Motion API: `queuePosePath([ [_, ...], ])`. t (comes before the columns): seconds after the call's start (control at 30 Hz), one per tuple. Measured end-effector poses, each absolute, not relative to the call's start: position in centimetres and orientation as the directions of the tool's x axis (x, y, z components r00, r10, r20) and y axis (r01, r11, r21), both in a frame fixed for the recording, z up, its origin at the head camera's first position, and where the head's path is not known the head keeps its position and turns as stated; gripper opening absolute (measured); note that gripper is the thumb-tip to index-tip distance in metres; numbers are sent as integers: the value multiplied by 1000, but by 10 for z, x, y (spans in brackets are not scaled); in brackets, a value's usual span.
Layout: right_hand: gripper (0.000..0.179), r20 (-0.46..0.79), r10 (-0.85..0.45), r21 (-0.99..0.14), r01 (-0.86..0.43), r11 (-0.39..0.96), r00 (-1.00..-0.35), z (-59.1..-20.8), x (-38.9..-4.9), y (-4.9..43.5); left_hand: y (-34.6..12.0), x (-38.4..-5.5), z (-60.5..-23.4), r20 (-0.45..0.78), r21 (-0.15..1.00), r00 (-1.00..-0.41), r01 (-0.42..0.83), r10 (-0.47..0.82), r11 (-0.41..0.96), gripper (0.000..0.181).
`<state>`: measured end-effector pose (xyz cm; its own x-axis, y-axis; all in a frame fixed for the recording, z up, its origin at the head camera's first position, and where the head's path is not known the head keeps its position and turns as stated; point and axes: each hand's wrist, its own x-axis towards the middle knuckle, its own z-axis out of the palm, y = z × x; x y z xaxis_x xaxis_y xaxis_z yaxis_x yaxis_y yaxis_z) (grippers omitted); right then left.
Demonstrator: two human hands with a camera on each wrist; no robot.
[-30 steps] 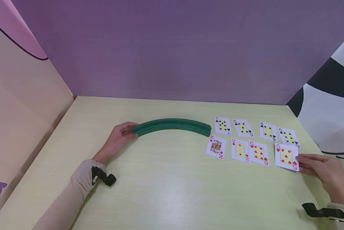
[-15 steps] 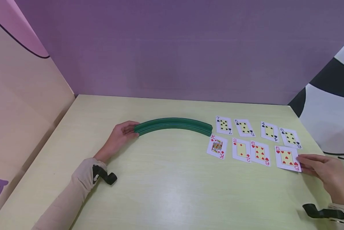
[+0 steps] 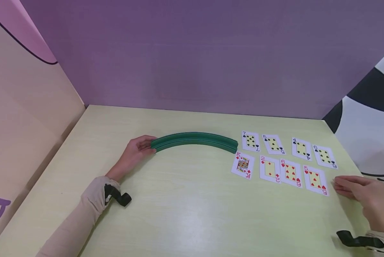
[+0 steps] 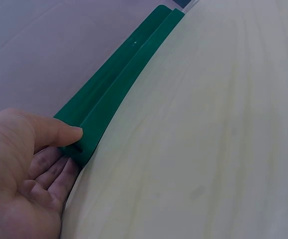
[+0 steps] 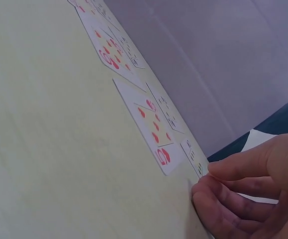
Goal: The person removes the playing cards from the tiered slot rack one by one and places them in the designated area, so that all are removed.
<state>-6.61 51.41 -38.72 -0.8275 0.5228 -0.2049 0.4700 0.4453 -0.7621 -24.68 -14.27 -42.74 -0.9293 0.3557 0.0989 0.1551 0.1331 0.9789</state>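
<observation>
My left hand (image 3: 135, 149) pinches the left end of a long curved green card holder (image 3: 192, 138) with a lengthwise groove. The left wrist view shows the thumb on top of the holder's end and the other fingers under it. On the right, the five of hearts (image 3: 316, 180) lies face up as the last card of the front row. Just beyond its right edge is my right hand (image 3: 367, 194), fingers loosely bent and thumb near the index finger, holding nothing. In the right wrist view the same five (image 5: 151, 129) lies apart from the fingertips.
Further front-row cards are the king of diamonds (image 3: 242, 165), the two of diamonds (image 3: 270, 169) and another heart card (image 3: 290, 173). Behind them runs a row of black cards, starting with a seven (image 3: 251, 141). A purple wall (image 3: 192, 57) rises behind the table (image 3: 166, 214).
The right hand has let go of the five of hearts, which now lies flat, slightly lower and left beside the other heart card. The left hand keeps its hold on the card holder.
</observation>
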Motion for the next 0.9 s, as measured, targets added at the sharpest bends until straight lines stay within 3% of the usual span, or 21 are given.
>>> queuePosePath([
  [0.43,24,-194,542,-817,441,373,-817,-399,-61,507,-145,-243,-437,81,979,-931,141,356,145,42],
  [0.57,14,-193,551,-802,454,388,-812,-398,-62,501,-147,-238,-436,95,975,-936,156,339,157,41],
  [0.6,8,-188,557,-793,460,400,-809,-397,-63,499,-147,-237,-436,105,974,-937,165,334,157,41],
  [0.77,31,-119,594,-730,476,491,-796,-383,-66,476,-142,-232,-433,140,964,-941,201,309,175,43],
  [0.9,35,81,488,-653,323,685,-869,-368,-68,442,-142,-227,-423,168,920,-932,265,320,288,50],
])
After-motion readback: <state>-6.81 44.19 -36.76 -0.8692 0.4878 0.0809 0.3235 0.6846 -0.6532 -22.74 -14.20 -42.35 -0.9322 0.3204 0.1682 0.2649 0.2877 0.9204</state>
